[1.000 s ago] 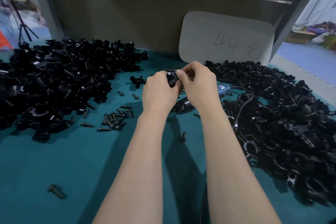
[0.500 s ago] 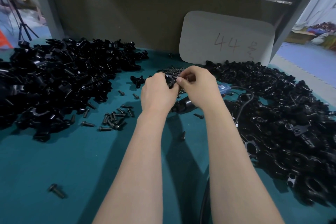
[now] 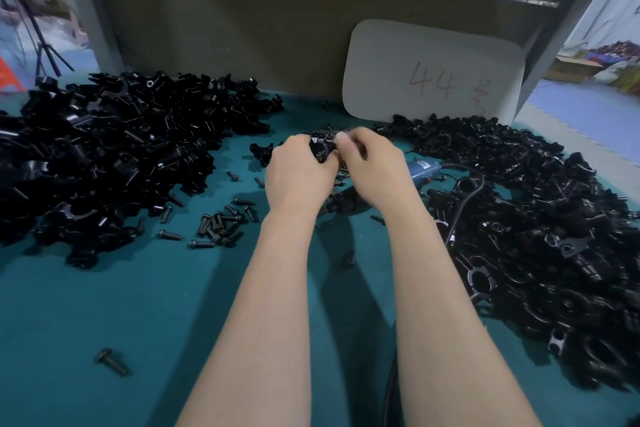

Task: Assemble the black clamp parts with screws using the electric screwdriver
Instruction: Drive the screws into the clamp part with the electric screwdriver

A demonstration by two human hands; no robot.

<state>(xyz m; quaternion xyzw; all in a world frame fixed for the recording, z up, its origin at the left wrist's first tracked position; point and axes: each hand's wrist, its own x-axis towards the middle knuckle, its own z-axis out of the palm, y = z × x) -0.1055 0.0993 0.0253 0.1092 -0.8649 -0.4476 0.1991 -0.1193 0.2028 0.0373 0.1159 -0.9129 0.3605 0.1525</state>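
**Both hands on one clamp part — screwdriver lies on the table**

The left hand has its fingers curled round a small black clamp part, held just above the green table, mid-back, between the two heaps. The right hand pinches the top of the same part with thumb and fingertips. I cannot tell whether a screw is in that pinch, as the fingers hide it.

The screwdriver lies on the table under and just right of the right hand, with nobody gripping it. Its cable loops into the right heap of black parts. The left heap sits well apart, and loose screws are scattered near its front edge. A card marked 44 leans against the back wall.

Handling, as a judgement: the part looks stiff, hard and light, with a glossy finish that is likely a bit slippery. It is best gripped across the flat sides, leaving the screw hole clear. The screws are tiny and roll easily — pinch one by the head. The step in hand looks like seating a screw by hand before the driver is used.
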